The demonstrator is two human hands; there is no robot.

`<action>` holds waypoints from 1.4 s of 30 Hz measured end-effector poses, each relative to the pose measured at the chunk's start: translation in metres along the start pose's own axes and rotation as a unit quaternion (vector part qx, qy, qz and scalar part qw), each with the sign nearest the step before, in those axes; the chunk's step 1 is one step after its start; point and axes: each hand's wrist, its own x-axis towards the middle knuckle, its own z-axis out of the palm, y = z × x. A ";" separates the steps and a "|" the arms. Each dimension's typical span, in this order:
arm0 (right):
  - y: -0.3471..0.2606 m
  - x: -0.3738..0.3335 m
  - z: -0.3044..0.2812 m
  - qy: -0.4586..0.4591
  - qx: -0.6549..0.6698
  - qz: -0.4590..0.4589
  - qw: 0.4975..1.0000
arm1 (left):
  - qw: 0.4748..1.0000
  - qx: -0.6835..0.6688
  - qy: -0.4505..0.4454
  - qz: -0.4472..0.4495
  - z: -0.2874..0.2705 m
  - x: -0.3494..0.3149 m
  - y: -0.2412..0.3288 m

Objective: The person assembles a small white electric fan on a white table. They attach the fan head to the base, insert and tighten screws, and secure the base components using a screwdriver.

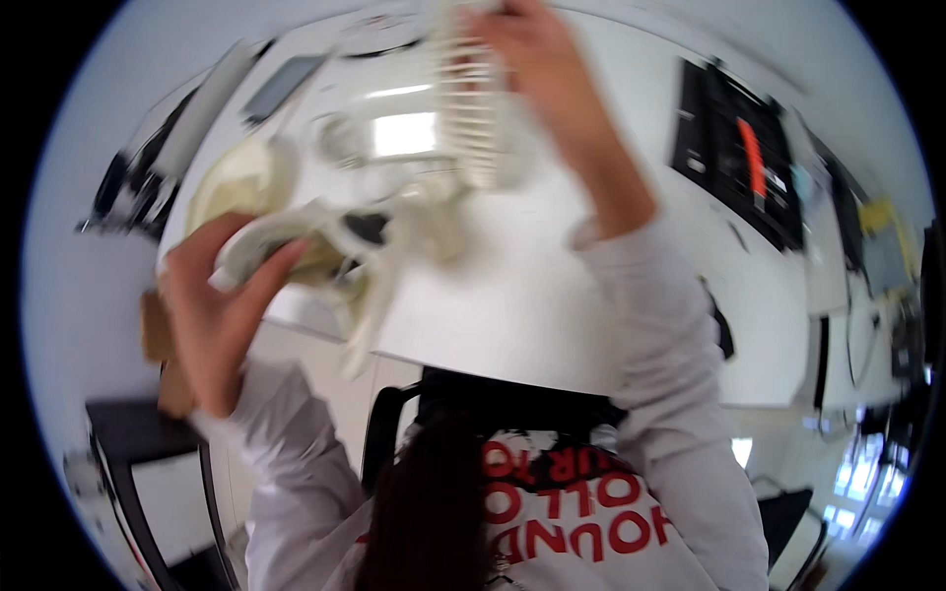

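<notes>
My left hand (209, 310) is closed on the rim of an off-white plastic shell (333, 236), which has a curved opening and a dark patch inside. The shell is tilted over the table's near left edge. At the far side, my right hand (540, 61) grips a cream slatted plastic grille (471, 113) near its upper end; the grille is blurred by motion. Just beyond the left hand lies a cream bowl-shaped part (244, 175). Between the hands sits a pale, shiny boxy thing (402, 130) with a bright glare; its kind cannot be made out.
The white table (512, 315) spreads under both hands. A flat grey object (284, 87) lies at the far left. On the right is an open black case (724, 148) with an orange-red tool (752, 158) in it. A dark chair (389, 424) stands at the near edge.
</notes>
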 end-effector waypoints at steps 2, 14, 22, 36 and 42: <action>0.017 0.007 0.016 0.150 -0.164 -0.129 0.966 | 0.999 -0.051 -0.011 -0.002 0.004 -0.004 -0.003; 0.026 0.044 0.061 0.042 -0.317 -0.083 0.944 | 0.994 -0.083 -0.072 0.000 0.026 -0.015 -0.009; 0.012 0.067 0.047 -0.048 -0.362 -0.007 0.931 | 0.988 -0.103 -0.105 0.044 0.037 -0.025 -0.006; -0.036 0.022 -0.081 -0.054 -0.366 -0.107 0.923 | 0.955 -0.242 -0.099 0.138 0.095 -0.035 0.017; -0.100 -0.040 -0.241 0.064 -0.470 0.128 0.871 | 0.954 -0.219 -0.017 0.204 0.125 -0.026 0.024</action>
